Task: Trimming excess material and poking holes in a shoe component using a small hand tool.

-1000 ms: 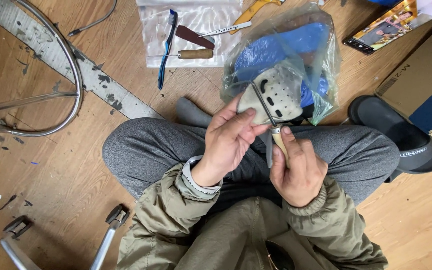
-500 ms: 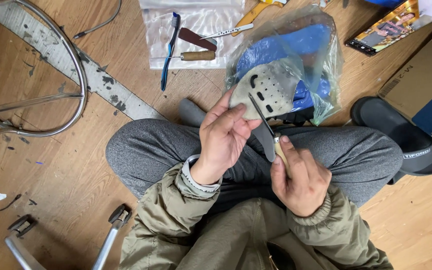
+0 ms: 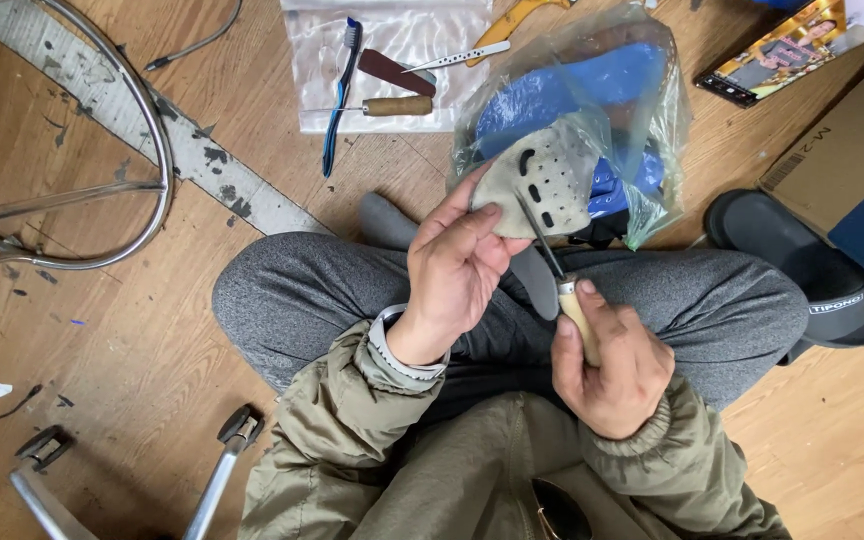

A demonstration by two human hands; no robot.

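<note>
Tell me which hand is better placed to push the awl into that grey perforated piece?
Right. The right hand already grips the wooden-handled awl, its tip against the grey perforated piece. The left hand is occupied holding that piece steady.

head view | worn on head | faces straight down | close above lap and floor

On the wooden floor a clear plastic sheet carries a blue toothbrush, a wooden-handled tool and a thin metal file. A chrome chair frame curves at left (beside a paint-marked strip). A black slipper and a cardboard box lie at right.
</note>
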